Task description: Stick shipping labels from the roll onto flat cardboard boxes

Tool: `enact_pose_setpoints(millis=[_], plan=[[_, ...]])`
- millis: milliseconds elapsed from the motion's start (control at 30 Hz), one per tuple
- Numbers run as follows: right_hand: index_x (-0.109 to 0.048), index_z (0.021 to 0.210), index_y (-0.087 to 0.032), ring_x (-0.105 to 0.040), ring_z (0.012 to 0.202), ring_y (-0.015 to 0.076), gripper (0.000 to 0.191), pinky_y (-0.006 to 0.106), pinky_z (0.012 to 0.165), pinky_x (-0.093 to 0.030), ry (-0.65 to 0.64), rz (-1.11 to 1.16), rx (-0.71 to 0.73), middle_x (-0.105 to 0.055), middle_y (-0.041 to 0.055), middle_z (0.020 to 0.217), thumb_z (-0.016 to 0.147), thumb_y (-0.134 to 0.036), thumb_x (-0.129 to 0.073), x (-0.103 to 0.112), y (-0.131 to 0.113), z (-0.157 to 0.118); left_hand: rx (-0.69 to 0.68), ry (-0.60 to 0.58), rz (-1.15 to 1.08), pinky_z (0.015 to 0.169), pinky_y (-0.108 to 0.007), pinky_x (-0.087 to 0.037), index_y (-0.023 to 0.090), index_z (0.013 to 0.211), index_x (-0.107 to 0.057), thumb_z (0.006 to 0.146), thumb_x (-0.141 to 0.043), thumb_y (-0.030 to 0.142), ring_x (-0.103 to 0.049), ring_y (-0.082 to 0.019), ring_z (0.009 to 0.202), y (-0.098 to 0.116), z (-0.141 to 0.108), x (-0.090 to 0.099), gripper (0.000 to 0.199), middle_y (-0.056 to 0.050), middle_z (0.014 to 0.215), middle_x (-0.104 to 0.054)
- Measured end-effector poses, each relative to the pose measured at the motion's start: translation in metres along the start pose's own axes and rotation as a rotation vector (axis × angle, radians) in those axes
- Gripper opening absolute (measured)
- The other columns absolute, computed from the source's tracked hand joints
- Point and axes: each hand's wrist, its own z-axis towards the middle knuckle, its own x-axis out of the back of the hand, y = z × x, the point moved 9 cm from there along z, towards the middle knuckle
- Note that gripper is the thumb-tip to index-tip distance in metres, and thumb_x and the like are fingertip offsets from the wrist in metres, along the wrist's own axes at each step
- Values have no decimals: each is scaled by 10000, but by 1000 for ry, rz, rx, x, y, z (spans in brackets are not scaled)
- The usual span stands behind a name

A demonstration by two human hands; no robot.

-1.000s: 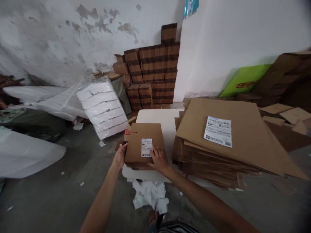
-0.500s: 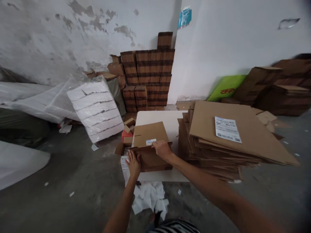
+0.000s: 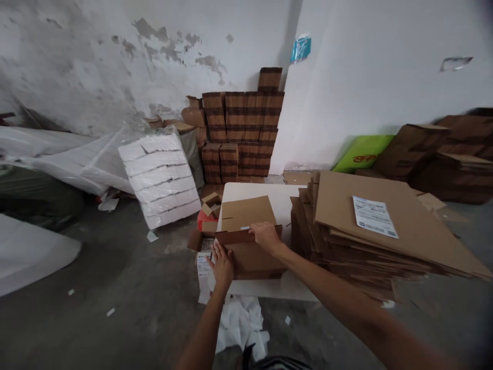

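A brown cardboard box (image 3: 254,259) stands on a white table (image 3: 285,198), its back panel leaning up behind with a small white label partly visible. My left hand (image 3: 222,264) rests with spread fingers against the box's left front corner. Along the top front edge, near the label, my right hand (image 3: 265,236) has its fingers curled over the cardboard and grips it. Right of the box lies a tall stack of flat cardboard (image 3: 346,205) with a printed white label (image 3: 374,217) on top.
A small open carton (image 3: 211,205) and a roll of labels (image 3: 204,264) sit at the table's left. Crumpled white paper (image 3: 241,321) lies on the floor in front. A plastic-wrapped white stack (image 3: 162,177) and bundled cardboard (image 3: 242,118) stand behind.
The view has shifted, so the scene sits lower and further right. The box's front flap now covers more of the small label; both hands keep their places on the box.
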Motion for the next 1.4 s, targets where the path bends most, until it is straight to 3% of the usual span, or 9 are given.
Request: enact_pose_setpoints(millis=[267, 433, 667, 800, 900, 1067, 1233, 1333, 1400], plan=[[-619, 872, -152, -593, 902, 162, 171, 307, 821, -400, -48, -1, -18, -671, 37, 928, 882, -148, -449, -2, -2, 3, -46, 43, 91, 1061, -622, -71, 21, 1394, -253, 923, -203, 356, -184, -293, 1372, -1, -1, 9, 580, -203, 1453, -269], [-603, 898, -120, -591, 884, 153, 170, 338, 816, -448, -103, -38, -52, -641, 43, 889, 903, -222, -466, -16, 1, 1, -101, 90, 149, 1091, -553, -128, -8, 1342, -359, 913, -258, 265, -218, -288, 1361, 11, 0, 17, 518, -232, 1405, -357], [-602, 939, -127, -577, 940, 167, 191, 384, 845, -467, -167, -48, 27, -617, 43, 966, 874, -294, -537, -56, -57, -5, -107, 103, 194, 1055, -492, -287, -82, 1260, -445, 833, -302, 63, -316, -332, 1313, 26, -4, 13, 474, -324, 1380, -323], [-613, 843, -116, -599, 842, 144, 194, 346, 793, -482, -144, 13, -1, -635, 31, 867, 874, -292, -537, -51, -62, 0, -70, 77, 203, 978, -564, -357, -14, 1344, -350, 851, -239, 89, -307, -323, 1321, 19, -4, 6, 516, -261, 1449, -234], [-642, 837, -132, -604, 816, 157, 195, 304, 765, -461, -41, 72, -65, -657, 65, 851, 872, -285, -527, -12, -42, 4, -13, 67, 204, 926, -595, -389, 14, 1383, -269, 856, -203, 99, -308, -315, 1321, 13, -3, 2, 538, -250, 1466, -201], [-633, 971, -142, -590, 855, 191, 338, 287, 749, -433, 287, 159, -183, -651, 94, 887, 902, -411, -440, 110, -17, -12, -27, 71, 173, 955, -592, -356, -6, 1380, -268, 880, -198, 149, -306, -314, 1319, 15, -4, 2, 528, -261, 1453, -236], [-645, 902, -172, -603, 718, 143, 177, 254, 660, -470, 891, 572, -36, -653, 11, 783, 837, -322, -576, 265, -13, -107, -100, 71, 84, 1023, -586, -261, -32, 1339, -351, 898, -206, 202, -318, -319, 1313, 29, -9, 11, 520, -275, 1406, -334], [-666, 933, -213, -611, 771, 155, 146, 284, 725, -477, 1203, 383, -42, -662, -4, 817, 793, -225, -626, 348, 11, -176, -83, 69, 20, 1015, -628, -222, -41, 1326, -364, 884, -258, 215, -337, -347, 1298, 40, -7, 20, 521, -298, 1382, -356], [-656, 1023, -243, -596, 861, 178, 267, 325, 791, -469, 1193, 150, 3, -659, 6, 916, 782, -145, -596, 378, 31, -200, -64, 64, -25, 962, -659, -271, -63, 1311, -364, 865, -309, 230, -346, -388, 1282, 51, -1, 34, 536, -333, 1351, -373]])
